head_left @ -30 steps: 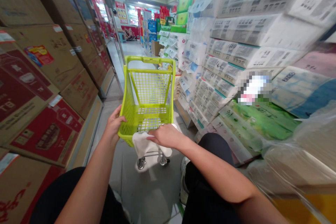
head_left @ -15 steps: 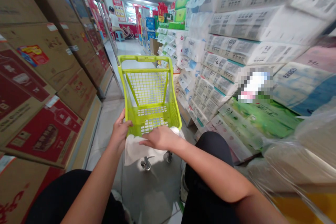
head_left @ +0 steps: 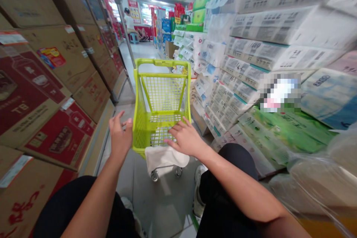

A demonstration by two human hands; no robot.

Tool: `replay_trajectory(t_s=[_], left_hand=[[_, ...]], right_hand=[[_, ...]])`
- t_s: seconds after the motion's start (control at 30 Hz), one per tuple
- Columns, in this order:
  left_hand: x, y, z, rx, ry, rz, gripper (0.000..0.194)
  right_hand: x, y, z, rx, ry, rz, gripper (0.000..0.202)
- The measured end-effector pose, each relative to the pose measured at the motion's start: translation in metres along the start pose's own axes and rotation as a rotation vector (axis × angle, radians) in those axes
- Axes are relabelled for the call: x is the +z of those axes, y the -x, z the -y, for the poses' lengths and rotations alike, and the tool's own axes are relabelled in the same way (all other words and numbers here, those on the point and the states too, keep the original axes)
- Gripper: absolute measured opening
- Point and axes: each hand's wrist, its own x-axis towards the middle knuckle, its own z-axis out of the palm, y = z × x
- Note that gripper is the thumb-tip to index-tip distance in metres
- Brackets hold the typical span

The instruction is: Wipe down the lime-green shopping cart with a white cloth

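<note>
Yellow-green cart between 2 bare hands, white cloth draped on its near edge just below the right hand, that hand's fingers loosely spread, left hand open beside the cart, cardboard boxes farther left.

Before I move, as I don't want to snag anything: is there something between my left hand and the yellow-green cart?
Nothing visible. Your left hand is open, right beside the cart's left wall. The white cloth hangs over the near edge, by your right hand, outside that short path.
</note>
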Motion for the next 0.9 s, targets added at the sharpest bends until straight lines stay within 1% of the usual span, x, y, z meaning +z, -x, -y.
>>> replay_trajectory(t_s=[0.03, 0.07, 0.1, 0.17, 0.23, 0.3, 0.37, 0.43, 0.5, 0.53, 0.57, 0.67, 0.7, 0.73, 0.77, 0.83, 0.9], left_hand=[[-0.004, 0.007, -0.004, 0.020, -0.049, 0.042, 0.063], [-0.008, 0.014, -0.007, 0.005, -0.054, 0.119, 0.068], [-0.010, 0.021, -0.009, -0.018, -0.009, 0.225, 0.076], [-0.012, 0.034, -0.012, -0.043, 0.112, 0.406, 0.092], [-0.010, 0.043, -0.013, -0.067, 0.193, 0.503, 0.103], [-0.007, 0.045, -0.012, -0.088, 0.229, 0.542, 0.106], [-0.006, 0.039, -0.011, -0.085, 0.259, 0.533, 0.105], [-0.009, 0.026, -0.006, -0.071, 0.273, 0.506, 0.101], [-0.016, 0.010, 0.001, -0.071, 0.239, 0.470, 0.094], [-0.020, 0.003, 0.005, -0.075, 0.193, 0.430, 0.090], [-0.026, -0.002, 0.009, -0.074, 0.126, 0.354, 0.085], [-0.041, -0.004, 0.015, -0.042, -0.125, 0.033, 0.069], [-0.044, -0.001, 0.015, -0.037, -0.180, -0.022, 0.064], [-0.047, 0.004, 0.015, -0.044, -0.213, -0.030, 0.061], [-0.048, 0.010, 0.014, -0.062, -0.232, 0.002, 0.060], [-0.049, 0.022, 0.013, -0.099, -0.260, 0.098, 0.064], [-0.048, 0.031, 0.013, -0.108, -0.293, 0.132, 0.071]], right_hand=[[0.000, 0.001, -0.007, 0.057, 0.021, -0.022, 0.052], [0.001, 0.003, -0.014, 0.109, 0.033, -0.030, 0.051], [0.002, 0.004, -0.021, 0.145, 0.034, -0.025, 0.050], [0.003, 0.007, -0.032, 0.168, 0.011, 0.023, 0.049], [0.004, 0.009, -0.040, 0.161, -0.006, 0.086, 0.050], [0.004, 0.011, -0.042, 0.160, -0.008, 0.116, 0.053], [0.003, 0.011, -0.039, 0.162, -0.018, 0.114, 0.056], [0.003, 0.009, -0.030, 0.147, -0.026, 0.121, 0.059], [0.004, 0.006, -0.016, 0.124, -0.011, 0.132, 0.062], [0.005, 0.005, -0.008, 0.112, 0.002, 0.130, 0.063], [0.005, 0.003, -0.001, 0.104, 0.013, 0.120, 0.065], [0.006, -0.004, 0.017, 0.095, 0.020, 0.083, 0.069], [0.006, -0.007, 0.020, 0.089, 0.007, 0.080, 0.069], [0.006, -0.010, 0.022, 0.085, -0.017, 0.079, 0.067], [0.007, -0.013, 0.023, 0.089, -0.053, 0.074, 0.062], [0.010, -0.018, 0.022, 0.122, -0.164, 0.046, 0.044], [0.016, -0.024, 0.022, 0.173, -0.303, 0.004, 0.027]])
